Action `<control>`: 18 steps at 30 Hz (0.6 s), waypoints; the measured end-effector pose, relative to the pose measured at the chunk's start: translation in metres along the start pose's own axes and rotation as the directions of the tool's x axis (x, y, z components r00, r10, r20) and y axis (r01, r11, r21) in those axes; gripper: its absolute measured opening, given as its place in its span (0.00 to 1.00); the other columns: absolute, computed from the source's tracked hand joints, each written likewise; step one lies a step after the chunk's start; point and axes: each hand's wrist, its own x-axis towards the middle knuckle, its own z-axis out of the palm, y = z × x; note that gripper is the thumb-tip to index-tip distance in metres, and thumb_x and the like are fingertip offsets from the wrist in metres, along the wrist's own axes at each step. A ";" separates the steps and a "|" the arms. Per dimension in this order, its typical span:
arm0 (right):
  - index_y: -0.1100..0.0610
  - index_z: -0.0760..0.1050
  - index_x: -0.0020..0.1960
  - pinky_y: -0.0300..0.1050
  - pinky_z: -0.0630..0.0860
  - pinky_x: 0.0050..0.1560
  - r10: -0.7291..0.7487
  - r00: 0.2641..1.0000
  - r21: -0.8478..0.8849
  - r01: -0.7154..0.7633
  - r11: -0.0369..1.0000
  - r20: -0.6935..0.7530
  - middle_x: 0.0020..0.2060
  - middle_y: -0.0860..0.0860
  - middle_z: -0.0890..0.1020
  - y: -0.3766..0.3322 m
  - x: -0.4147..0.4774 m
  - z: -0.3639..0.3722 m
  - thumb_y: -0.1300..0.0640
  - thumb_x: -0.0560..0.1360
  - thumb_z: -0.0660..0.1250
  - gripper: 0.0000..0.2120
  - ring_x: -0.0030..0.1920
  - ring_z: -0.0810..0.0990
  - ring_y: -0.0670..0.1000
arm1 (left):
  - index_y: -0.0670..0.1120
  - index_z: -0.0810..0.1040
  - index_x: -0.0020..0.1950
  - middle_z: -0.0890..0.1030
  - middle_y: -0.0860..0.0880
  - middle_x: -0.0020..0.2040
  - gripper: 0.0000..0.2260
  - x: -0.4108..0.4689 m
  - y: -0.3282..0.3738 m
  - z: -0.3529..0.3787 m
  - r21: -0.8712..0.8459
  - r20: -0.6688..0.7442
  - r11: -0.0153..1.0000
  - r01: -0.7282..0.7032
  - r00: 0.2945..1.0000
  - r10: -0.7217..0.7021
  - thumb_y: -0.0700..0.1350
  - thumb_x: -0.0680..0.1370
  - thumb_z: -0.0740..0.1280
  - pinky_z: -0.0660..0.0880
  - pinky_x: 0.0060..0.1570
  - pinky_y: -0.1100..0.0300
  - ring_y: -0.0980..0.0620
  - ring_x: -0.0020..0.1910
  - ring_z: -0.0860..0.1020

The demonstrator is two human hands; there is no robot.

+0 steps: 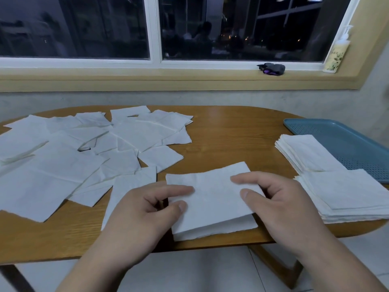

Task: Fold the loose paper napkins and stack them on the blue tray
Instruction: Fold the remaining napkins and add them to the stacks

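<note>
At the near edge of the surface point(227, 135), a half-folded napkin point(212, 199) is held at both ends. Its left edge is pinched between thumb and forefinger of the left hand point(147, 209), and its right edge is gripped by the curled fingers and thumb of the right hand point(282, 203). To the left and behind, loose napkins point(63, 165) are spread flat in an overlapping heap. To the right, a far stack point(303, 152) and a near stack point(353, 192) of folded napkins are seen, each overlapping the rim of the blue tray point(345, 135).
</note>
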 end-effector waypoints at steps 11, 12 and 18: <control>0.42 0.82 0.58 0.28 0.66 0.40 -0.025 0.999 -0.367 0.039 0.929 0.045 0.33 0.33 0.73 0.021 0.001 0.009 0.53 0.77 0.64 0.13 0.42 0.72 0.32 | 0.60 0.85 0.50 0.78 0.69 0.41 0.09 0.001 -0.009 0.005 0.207 0.019 0.976 0.067 0.997 -0.073 0.46 0.75 0.71 0.67 0.38 0.77 0.67 0.41 0.77; 0.42 0.82 0.58 0.28 0.65 0.41 -0.038 0.998 -0.395 0.056 0.917 0.053 0.35 0.33 0.72 0.022 0.002 0.009 0.53 0.77 0.64 0.14 0.44 0.72 0.32 | 0.60 0.85 0.51 0.78 0.69 0.42 0.09 0.001 -0.011 0.005 0.232 0.029 0.971 0.063 0.997 -0.072 0.47 0.74 0.71 0.67 0.39 0.77 0.67 0.43 0.77; 0.43 0.81 0.60 0.25 0.65 0.44 -0.093 0.991 -0.472 0.126 0.873 0.093 0.38 0.33 0.74 0.026 0.002 0.010 0.54 0.78 0.64 0.14 0.50 0.70 0.30 | 0.63 0.83 0.53 0.76 0.73 0.47 0.10 0.005 -0.019 0.006 0.355 0.086 0.934 0.041 0.993 -0.077 0.51 0.75 0.69 0.68 0.48 0.69 0.59 0.52 0.75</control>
